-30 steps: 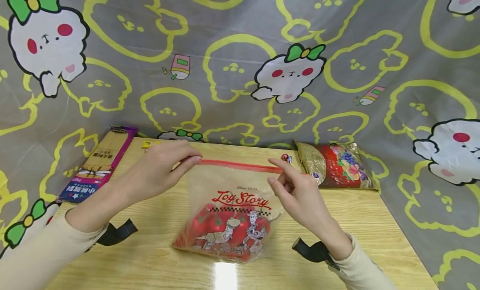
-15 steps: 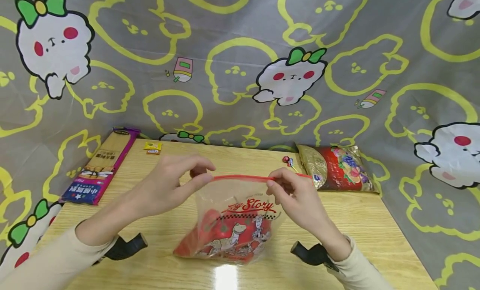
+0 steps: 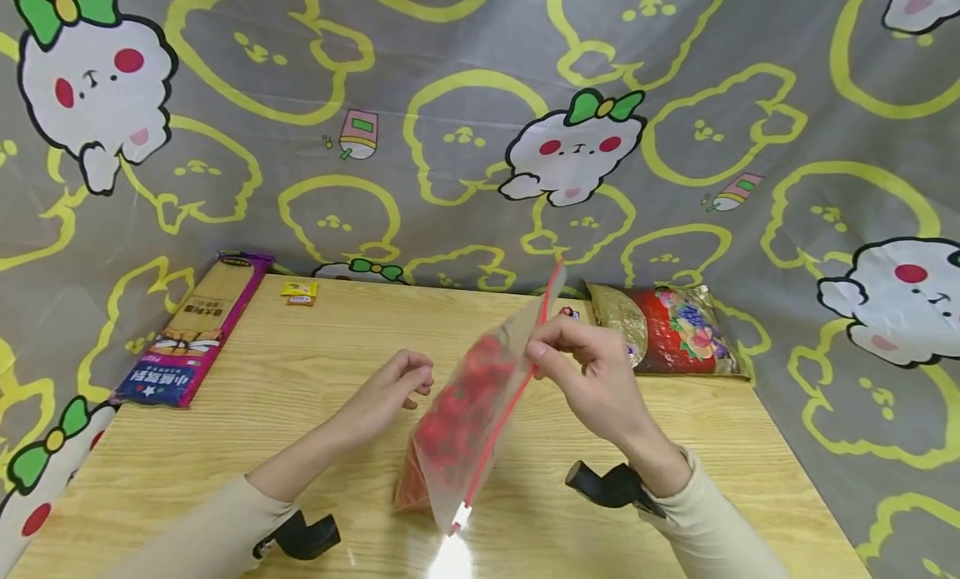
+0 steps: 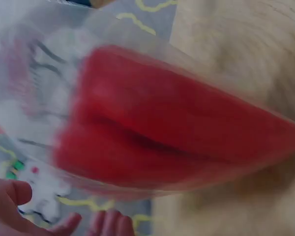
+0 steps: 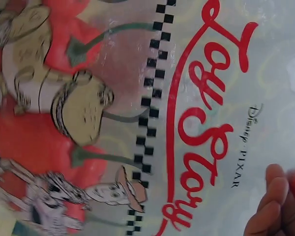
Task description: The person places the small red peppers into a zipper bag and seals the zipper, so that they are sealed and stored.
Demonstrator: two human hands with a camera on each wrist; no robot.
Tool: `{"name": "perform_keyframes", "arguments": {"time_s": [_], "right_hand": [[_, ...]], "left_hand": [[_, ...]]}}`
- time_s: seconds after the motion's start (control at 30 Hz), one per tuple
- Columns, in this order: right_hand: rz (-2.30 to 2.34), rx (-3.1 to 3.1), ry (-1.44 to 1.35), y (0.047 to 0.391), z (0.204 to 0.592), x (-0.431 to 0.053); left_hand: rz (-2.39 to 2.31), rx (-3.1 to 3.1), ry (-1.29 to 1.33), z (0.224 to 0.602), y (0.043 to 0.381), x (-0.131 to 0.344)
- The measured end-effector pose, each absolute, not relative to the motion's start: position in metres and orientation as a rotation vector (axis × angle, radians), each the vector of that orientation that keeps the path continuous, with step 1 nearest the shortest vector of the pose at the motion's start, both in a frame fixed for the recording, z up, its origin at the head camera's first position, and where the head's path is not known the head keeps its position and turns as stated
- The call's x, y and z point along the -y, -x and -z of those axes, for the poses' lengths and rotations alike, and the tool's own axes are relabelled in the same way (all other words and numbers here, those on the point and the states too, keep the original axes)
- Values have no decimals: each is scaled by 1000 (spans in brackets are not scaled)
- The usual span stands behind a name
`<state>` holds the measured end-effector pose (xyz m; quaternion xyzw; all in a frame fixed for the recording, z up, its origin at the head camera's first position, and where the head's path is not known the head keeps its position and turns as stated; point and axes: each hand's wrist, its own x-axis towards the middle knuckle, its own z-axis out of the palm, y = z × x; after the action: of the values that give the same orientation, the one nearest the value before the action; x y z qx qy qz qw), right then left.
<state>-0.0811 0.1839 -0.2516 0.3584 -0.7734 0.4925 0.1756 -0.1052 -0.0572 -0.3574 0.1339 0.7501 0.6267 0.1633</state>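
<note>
A clear zip bag (image 3: 525, 322) with a red zip edge is turned side-on and tilted over the table. Inside are several red vegetables (image 3: 459, 412) with green stems, blurred in the left wrist view. My right hand (image 3: 600, 375) pinches the red zip edge between thumb and fingers. To the left of the bag is my left hand (image 3: 393, 389), fingers loosely bent and holding nothing. The left wrist view has its fingers (image 4: 109, 225) apart from the bag. Red "Toy Story" lettering (image 5: 211, 123) and cartoon figures fill the right wrist view.
A pasta packet (image 3: 195, 329) lies along the table's left side. Two small wrapped sweets (image 3: 300, 291) are at the back. A gold and red bag (image 3: 675, 329) lies back right, with a small lollipop (image 3: 570, 312) beside it. Patterned cloth (image 3: 450, 146) encloses the table (image 3: 330, 337).
My left hand has let go of the zip edge and moved down. The bag has swung from facing me to side-on, while my right hand keeps its pinch on the edge.
</note>
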Motion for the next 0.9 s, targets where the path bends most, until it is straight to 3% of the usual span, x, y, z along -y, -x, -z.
{"name": "perform_keyframes", "arguments": {"time_s": [0.1, 0.53, 0.77, 0.9], "right_hand": [[-1419, 2091, -1119, 83, 248, -176], [-1502, 1889, -1337, 84, 235, -157], [-1572, 1852, -1287, 81, 234, -164], [-1619, 1938, -1076, 82, 237, -185]], "left_hand": [[-1821, -2034, -224, 378, 109, 52], [-2036, -1167, -139, 421, 89, 27], [-2092, -1121, -109, 424, 86, 18], [-2106, -1180, -49, 422, 92, 32]]}}
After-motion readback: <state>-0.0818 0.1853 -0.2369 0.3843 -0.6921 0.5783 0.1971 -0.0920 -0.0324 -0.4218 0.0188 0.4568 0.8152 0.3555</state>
